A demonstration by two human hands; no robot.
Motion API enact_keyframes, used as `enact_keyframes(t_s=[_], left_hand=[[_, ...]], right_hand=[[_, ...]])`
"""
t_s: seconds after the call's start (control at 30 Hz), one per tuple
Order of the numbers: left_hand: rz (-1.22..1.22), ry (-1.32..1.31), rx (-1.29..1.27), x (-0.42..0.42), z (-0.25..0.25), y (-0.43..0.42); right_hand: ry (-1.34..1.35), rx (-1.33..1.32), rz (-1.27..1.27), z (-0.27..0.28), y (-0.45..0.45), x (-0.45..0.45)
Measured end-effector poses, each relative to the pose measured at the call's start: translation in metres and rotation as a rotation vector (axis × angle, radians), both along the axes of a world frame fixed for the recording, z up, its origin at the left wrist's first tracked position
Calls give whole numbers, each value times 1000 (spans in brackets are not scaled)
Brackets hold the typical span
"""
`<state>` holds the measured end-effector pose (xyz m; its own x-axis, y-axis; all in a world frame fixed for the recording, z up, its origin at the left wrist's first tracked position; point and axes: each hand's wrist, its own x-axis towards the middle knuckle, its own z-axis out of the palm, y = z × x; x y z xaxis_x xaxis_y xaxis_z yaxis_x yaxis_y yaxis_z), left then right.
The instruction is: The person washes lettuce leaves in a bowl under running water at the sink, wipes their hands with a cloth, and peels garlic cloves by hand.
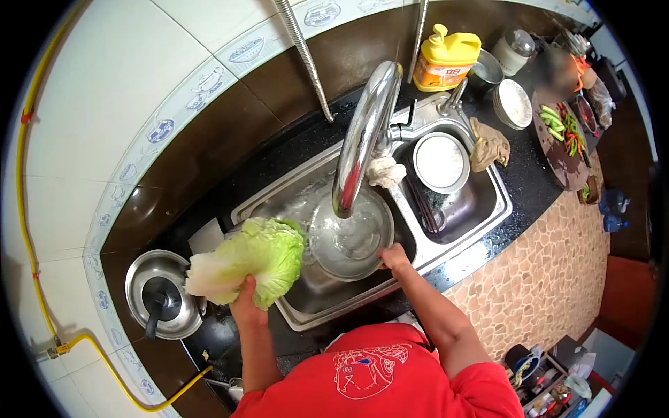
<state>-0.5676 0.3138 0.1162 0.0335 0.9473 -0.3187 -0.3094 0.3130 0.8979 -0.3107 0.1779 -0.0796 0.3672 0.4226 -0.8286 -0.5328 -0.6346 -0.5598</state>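
My left hand (248,306) is wrapped round the underside of a pale green leafy cabbage (254,258), held over the left edge of the sink (306,322). In the large basin sits a round metal bowl (348,261) with clear water in it. My right hand (394,258) grips the rim of this bowl at its lower right, fingers closed on it. The curved chrome faucet (362,132) reaches over the bowl. A white cloth (385,172) lies at the faucet's base, on the divider between the basins.
In the small basin are a white bowl (441,161) and dark chopsticks. A metal pot (160,289) stands at the left. Behind the sink is a yellow jug (446,59); a brown cloth (489,145) lies at the right. Further right, a cutting board (557,157) holds cut vegetables.
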Motion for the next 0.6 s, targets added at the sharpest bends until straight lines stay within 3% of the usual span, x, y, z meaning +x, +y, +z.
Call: enact_keyframes(t_s=[0.1, 0.2, 0.23, 0.33, 0.5, 0.6], left_hand=[[17, -22, 84, -8, 7, 3], [36, -45, 115, -6, 28, 4], [37, -58, 118, -7, 31, 4], [66, -81, 116, -13, 37, 3], [51, -188, 77, -16, 26, -4], [38, -236, 48, -5, 27, -10]], right_hand=[[-73, 54, 69, 31, 7, -5], [-287, -50, 494, 62, 19, -1], [-300, -50, 493, 60, 19, -2], [-683, -83, 566, 74, 22, -3], [-901, -53, 665, 106, 18, 4], [-1175, 41, 649, 130, 11, 7]])
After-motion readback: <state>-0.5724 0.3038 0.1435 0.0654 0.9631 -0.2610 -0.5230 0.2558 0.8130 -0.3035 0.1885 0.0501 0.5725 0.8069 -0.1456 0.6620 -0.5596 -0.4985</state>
